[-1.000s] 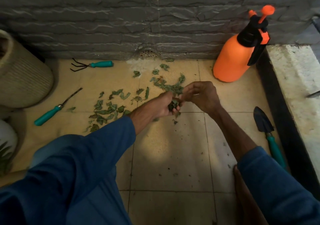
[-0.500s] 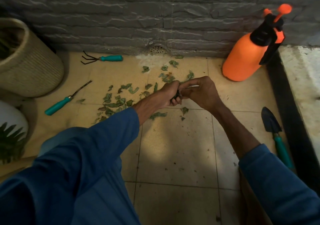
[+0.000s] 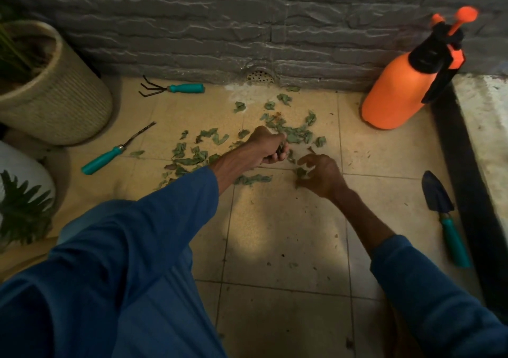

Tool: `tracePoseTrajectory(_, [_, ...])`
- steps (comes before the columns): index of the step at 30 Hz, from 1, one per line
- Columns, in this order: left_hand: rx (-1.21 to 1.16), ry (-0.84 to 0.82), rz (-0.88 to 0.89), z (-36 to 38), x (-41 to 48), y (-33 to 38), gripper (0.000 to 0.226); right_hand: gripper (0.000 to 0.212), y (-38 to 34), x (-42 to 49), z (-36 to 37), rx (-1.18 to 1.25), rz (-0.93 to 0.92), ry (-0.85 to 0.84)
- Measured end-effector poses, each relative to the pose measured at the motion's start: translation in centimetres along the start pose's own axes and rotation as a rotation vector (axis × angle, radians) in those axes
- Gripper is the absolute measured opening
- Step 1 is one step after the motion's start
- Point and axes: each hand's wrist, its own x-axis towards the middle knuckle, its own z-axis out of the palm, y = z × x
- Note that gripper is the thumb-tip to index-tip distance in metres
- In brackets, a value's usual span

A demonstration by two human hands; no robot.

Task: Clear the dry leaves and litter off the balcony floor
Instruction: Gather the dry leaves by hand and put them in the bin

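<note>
Many leaves (image 3: 295, 137) on tiled floor (image 3: 283, 220) | left grip (image 3: 268, 148) clutches bunch (image 3: 281, 151) | right grip (image 3: 323, 176) pinches leaf (image 3: 301, 172)

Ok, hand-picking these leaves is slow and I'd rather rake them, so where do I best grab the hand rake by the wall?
Probably the teal handle of the hand rake, reached from above and from your side. It lies flat along the wall, black tines pointing left toward the ribbed pot, so the handle is the thick, safe end.
</note>
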Motion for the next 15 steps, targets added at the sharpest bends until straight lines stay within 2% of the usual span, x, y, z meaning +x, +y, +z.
tracePoseTrajectory(2, [0.009,-0.032,0.008,0.0,-0.1,-0.2,0.035,0.042,0.4,-0.4,2.3,-0.11,-0.035,-0.035])
tracePoseTrajectory(5, [0.036,-0.076,0.018,-0.1,-0.3,-0.2,0.037,0.016,0.4,-1.4,4.2,-0.175,-0.074,0.068])
tracePoseTrajectory(7, [0.059,-0.094,0.02,-0.3,-0.4,-0.3,0.039,0.014,0.5,-1.7,4.6,-0.172,-0.081,0.114])
tracePoseTrajectory(11, [0.104,-0.106,0.032,-0.6,-0.4,-0.5,0.041,0.011,0.1,-1.6,4.3,-0.177,-0.07,0.104])
tracePoseTrajectory(15, [0.103,-0.105,0.022,-0.6,-0.4,-0.6,0.041,0.005,-0.3,-0.8,3.4,-0.043,0.043,0.099])
